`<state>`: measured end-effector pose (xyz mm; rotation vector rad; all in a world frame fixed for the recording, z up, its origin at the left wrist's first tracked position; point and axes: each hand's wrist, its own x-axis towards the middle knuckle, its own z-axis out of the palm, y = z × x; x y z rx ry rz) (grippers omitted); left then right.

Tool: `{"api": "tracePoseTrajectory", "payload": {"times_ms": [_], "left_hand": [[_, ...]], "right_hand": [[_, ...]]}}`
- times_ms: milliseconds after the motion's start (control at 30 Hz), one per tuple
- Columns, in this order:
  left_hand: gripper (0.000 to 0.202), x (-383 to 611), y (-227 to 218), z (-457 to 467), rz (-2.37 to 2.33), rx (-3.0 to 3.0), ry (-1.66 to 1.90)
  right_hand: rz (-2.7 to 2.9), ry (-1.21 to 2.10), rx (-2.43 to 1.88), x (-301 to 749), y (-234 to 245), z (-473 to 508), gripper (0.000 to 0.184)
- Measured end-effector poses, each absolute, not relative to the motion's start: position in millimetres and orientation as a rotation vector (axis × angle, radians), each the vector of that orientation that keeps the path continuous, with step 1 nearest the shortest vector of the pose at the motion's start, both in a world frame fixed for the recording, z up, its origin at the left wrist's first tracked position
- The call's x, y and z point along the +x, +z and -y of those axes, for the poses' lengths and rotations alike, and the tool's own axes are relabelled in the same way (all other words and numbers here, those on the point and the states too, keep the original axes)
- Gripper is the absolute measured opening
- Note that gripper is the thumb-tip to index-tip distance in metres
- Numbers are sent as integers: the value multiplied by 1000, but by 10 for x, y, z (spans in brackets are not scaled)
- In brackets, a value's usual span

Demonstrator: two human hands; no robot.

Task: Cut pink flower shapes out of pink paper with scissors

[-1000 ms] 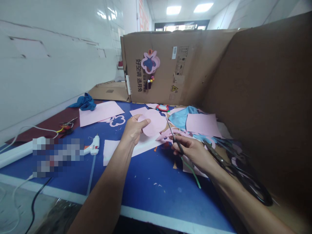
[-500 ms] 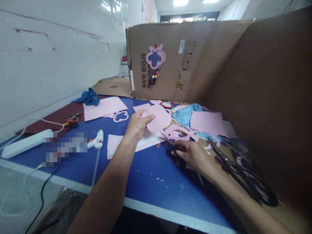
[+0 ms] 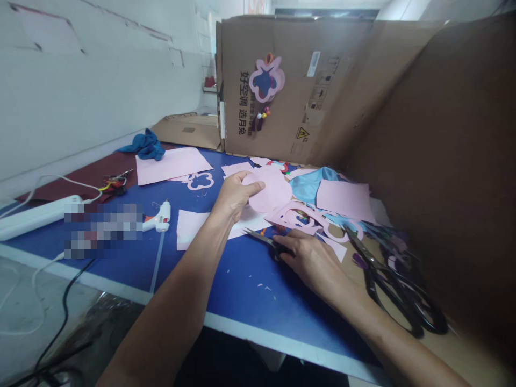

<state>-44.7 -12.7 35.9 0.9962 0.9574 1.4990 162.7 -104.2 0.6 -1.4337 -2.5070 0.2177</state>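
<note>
My left hand (image 3: 236, 194) pinches a round pink paper cut-out (image 3: 272, 189) and holds it just above the blue table top (image 3: 242, 279). My right hand (image 3: 308, 258) lies low on the table with its fingers closed over the handles of small scissors (image 3: 264, 240), whose blades lie flat and point left. Pink paper scraps with cut-out holes (image 3: 300, 216) lie just beyond my right hand.
Large black scissors (image 3: 397, 285) lie at the right by a cardboard wall (image 3: 443, 161). A white glue gun (image 3: 160, 217), a white power strip (image 3: 36, 217), pink sheets (image 3: 169, 164), blue cloth (image 3: 147, 145) and a white sheet (image 3: 193, 228) lie on the table.
My right hand has dropped from raised to the table, laying the small scissors flat with blades pointing left. My left hand still holds the pink disc, nearly unmoved.
</note>
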Motion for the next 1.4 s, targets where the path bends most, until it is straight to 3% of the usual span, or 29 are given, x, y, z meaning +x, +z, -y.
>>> {"api": "tracePoseTrajectory", "payload": {"times_ms": [167, 400, 633, 867, 1133, 1400], "left_hand": [[21, -421, 323, 113, -920, 1037, 1494], [18, -372, 338, 149, -945, 1053, 1452], [25, -322, 367, 193, -946, 1012, 1425], [22, -194, 330, 241, -995, 1134, 1324], [26, -62, 294, 305, -987, 1170, 1243], [43, 33, 297, 343, -799, 995, 1137]], "right_hand": [[2633, 1, -1355, 1528, 68, 1090, 24], [2416, 702, -1391, 1505, -5, 1012, 41], [2091, 1063, -1340, 1808, 101, 828, 18], [1455, 1134, -1205, 2010, 215, 602, 48], [1449, 1087, -1211, 1911, 191, 633, 48], [1426, 1010, -1148, 2000, 230, 628, 45]]}}
